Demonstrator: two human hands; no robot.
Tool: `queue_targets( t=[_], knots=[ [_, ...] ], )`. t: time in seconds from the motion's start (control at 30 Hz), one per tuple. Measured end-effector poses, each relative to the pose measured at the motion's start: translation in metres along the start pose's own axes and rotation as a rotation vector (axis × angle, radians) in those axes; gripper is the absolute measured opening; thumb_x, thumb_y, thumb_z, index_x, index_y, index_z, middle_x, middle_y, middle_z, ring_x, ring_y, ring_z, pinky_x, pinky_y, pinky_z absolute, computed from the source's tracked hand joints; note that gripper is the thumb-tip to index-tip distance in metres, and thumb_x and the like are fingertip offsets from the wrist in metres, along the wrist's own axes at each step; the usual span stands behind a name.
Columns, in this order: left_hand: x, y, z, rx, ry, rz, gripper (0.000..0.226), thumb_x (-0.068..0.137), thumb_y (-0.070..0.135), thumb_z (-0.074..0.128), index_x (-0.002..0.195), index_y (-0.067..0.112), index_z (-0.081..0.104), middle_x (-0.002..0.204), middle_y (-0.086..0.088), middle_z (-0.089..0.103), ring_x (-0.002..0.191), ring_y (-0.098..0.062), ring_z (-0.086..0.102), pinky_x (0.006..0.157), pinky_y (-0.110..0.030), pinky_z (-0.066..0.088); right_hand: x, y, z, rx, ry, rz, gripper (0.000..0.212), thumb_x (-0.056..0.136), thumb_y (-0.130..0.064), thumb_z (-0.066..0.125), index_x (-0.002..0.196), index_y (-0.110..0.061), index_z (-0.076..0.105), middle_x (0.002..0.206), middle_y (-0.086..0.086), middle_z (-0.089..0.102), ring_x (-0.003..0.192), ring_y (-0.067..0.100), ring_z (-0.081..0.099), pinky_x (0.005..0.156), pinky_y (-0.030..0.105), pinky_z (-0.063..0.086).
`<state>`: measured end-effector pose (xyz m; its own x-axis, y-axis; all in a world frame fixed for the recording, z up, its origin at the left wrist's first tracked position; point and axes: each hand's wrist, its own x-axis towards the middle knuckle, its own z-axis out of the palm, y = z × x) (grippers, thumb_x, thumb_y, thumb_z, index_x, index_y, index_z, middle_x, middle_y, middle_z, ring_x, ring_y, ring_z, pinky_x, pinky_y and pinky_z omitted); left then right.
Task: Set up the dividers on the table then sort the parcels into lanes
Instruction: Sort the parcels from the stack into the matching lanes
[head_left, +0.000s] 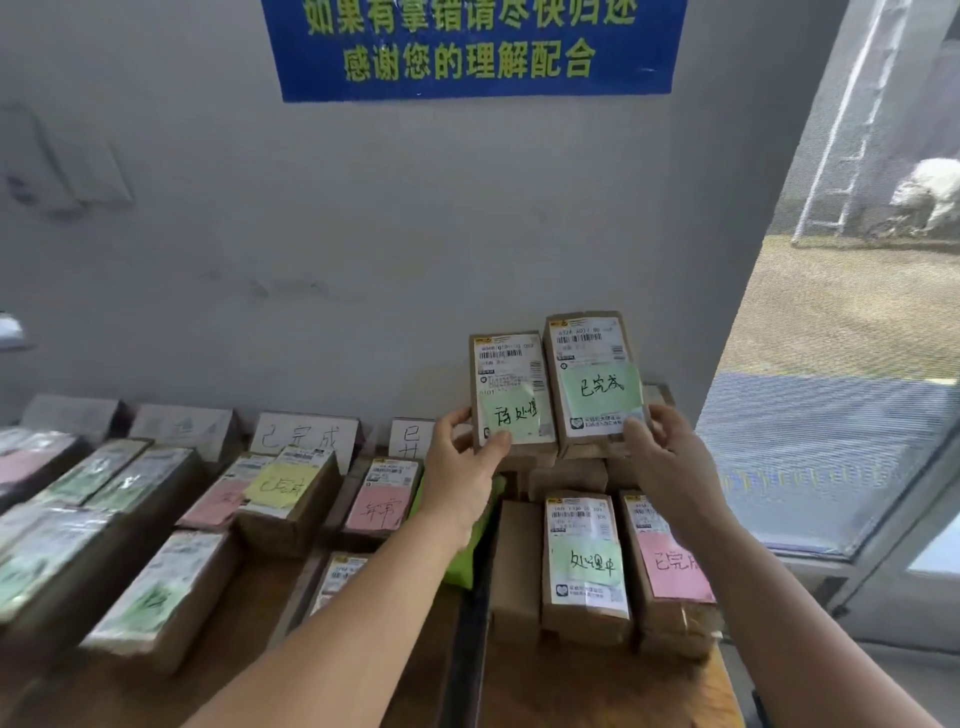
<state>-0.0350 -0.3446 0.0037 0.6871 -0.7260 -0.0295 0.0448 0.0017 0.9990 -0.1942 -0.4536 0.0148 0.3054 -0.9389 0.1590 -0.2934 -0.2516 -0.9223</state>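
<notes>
A: Where are the two parcels in hand?

B: Raised above the unsorted stack (582, 561) at the right end of the worktop (597, 691). The left hand (462, 467) has its grip clamped on the lower edge of the left parcel (511, 389), thumb across the front. The right hand (670, 457) is clamped on the lower right corner of the right parcel (597, 379), which sits just beside the first, edges touching or nearly so.

A: How would you expect them to handle?

B: I judge them light, since each is held upright by one end alone. They look like stiff brown card boxes, flat-faced, so not slippery. The paper note may lift if rubbed, so hold by the card edges, not the note.

A: And their looks?

B: Each carries a white shipping label with barcodes and a handwritten green note below it. The left note reads differently from the right one.

A: Where would they go?

B: To the left of that stack, lanes of parcels run back toward white dividers (304, 439) standing by the wall (363, 234).
</notes>
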Motion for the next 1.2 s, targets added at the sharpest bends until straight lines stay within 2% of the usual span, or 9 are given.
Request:
queue_targets(
  t=[0.13, 0.3, 0.4, 0.47, 0.63, 0.83, 0.97, 1.07, 1.2],
  knots=[
    [-0.021, -0.003, -0.025, 0.009, 0.042, 0.013, 0.039, 0.088, 0.022, 0.068, 0.12, 0.029, 0.046, 0.116, 0.004, 0.063, 0.104, -0.016, 0.064, 0.094, -0.037, 0.051, -0.024, -0.01, 0.014, 0.009, -0.006, 0.001, 0.03, 0.091, -0.047, 0.048, 0.105, -0.023, 0.058, 0.087, -0.003, 0.069, 0.085, 0.017, 0.065, 0.083, 0.045, 0.053],
    [-0.043, -0.013, -0.059, -0.037, 0.048, -0.006, 0.036, 0.087, 0.021, 0.069, 0.107, 0.04, 0.047, 0.121, -0.001, 0.062, 0.106, -0.02, 0.064, 0.066, -0.027, 0.057, -0.06, -0.023, 0.031, -0.033, -0.038, 0.036, 0.032, 0.091, -0.049, 0.052, 0.111, -0.023, 0.051, 0.09, -0.005, 0.063, 0.083, 0.014, 0.06, 0.074, 0.035, 0.048],
    [-0.053, -0.014, -0.08, -0.056, 0.023, -0.032, 0.039, 0.085, 0.019, 0.071, 0.106, 0.042, 0.048, 0.118, -0.001, 0.065, 0.107, -0.02, 0.064, 0.09, -0.042, 0.054, -0.078, -0.031, 0.043, -0.022, -0.012, 0.044, 0.037, 0.088, -0.044, 0.061, 0.114, -0.02, 0.053, 0.095, -0.005, 0.065, 0.087, 0.012, 0.061, 0.077, 0.035, 0.048],
    [-0.059, -0.013, -0.096, -0.083, 0.003, -0.048, 0.041, 0.085, 0.016, 0.071, 0.111, 0.037, 0.047, 0.115, 0.001, 0.066, 0.105, -0.017, 0.064, 0.096, -0.042, 0.049, -0.092, -0.038, 0.052, -0.002, 0.003, 0.044, 0.032, 0.087, -0.04, 0.065, 0.109, -0.022, 0.051, 0.088, -0.013, 0.062, 0.082, 0.004, 0.058, 0.074, 0.031, 0.044],
    [-0.076, -0.012, -0.139, -0.103, -0.019, -0.021, 0.055, 0.082, 0.014, 0.074, 0.126, 0.026, 0.042, 0.117, 0.0, 0.063, 0.105, -0.015, 0.063, 0.088, -0.031, 0.052, -0.13, -0.051, 0.08, 0.016, 0.021, 0.06, 0.034, 0.086, -0.041, 0.067, 0.111, -0.023, 0.051, 0.095, -0.009, 0.064, 0.092, 0.013, 0.062, 0.076, 0.032, 0.047],
    [-0.095, -0.018, -0.192, -0.123, -0.02, -0.042, 0.049, 0.075, 0.029, 0.079, 0.113, 0.037, 0.049, 0.11, -0.002, 0.069, 0.099, -0.025, 0.069, 0.086, -0.052, 0.055, -0.176, -0.066, 0.117, 0.034, 0.059, 0.069, 0.033, 0.088, -0.04, 0.063, 0.114, -0.021, 0.053, 0.099, -0.006, 0.066, 0.088, 0.009, 0.063, 0.068, 0.028, 0.049],
    [-0.107, -0.02, -0.222, -0.132, -0.003, -0.031, 0.043, 0.083, 0.02, 0.072, 0.116, 0.032, 0.048, 0.109, 0.0, 0.067, 0.096, -0.018, 0.068, 0.075, -0.037, 0.058, -0.204, -0.073, 0.137, 0.04, 0.048, 0.098, 0.026, 0.093, -0.037, 0.055, 0.114, -0.021, 0.055, 0.101, -0.005, 0.067, 0.088, 0.005, 0.063, 0.068, 0.026, 0.049],
    [-0.116, -0.02, -0.24, -0.103, -0.003, -0.015, 0.044, 0.085, 0.019, 0.07, 0.122, 0.029, 0.047, 0.109, 0.005, 0.065, 0.094, -0.006, 0.064, 0.066, -0.02, 0.048, -0.22, -0.073, 0.148, 0.048, 0.034, 0.119, 0.028, 0.093, -0.038, 0.056, 0.116, -0.021, 0.055, 0.103, -0.005, 0.067, 0.093, 0.008, 0.063, 0.079, 0.031, 0.053],
    [-0.124, -0.025, -0.261, -0.081, 0.001, -0.032, 0.04, 0.086, 0.018, 0.07, 0.118, 0.032, 0.049, 0.108, 0.009, 0.066, 0.092, -0.001, 0.061, 0.066, -0.017, 0.043, -0.233, -0.073, 0.165, 0.083, 0.01, 0.172, 0.032, 0.093, -0.038, 0.057, 0.119, -0.021, 0.054, 0.103, -0.004, 0.068, 0.094, 0.012, 0.065, 0.083, 0.039, 0.056]
  ],
)
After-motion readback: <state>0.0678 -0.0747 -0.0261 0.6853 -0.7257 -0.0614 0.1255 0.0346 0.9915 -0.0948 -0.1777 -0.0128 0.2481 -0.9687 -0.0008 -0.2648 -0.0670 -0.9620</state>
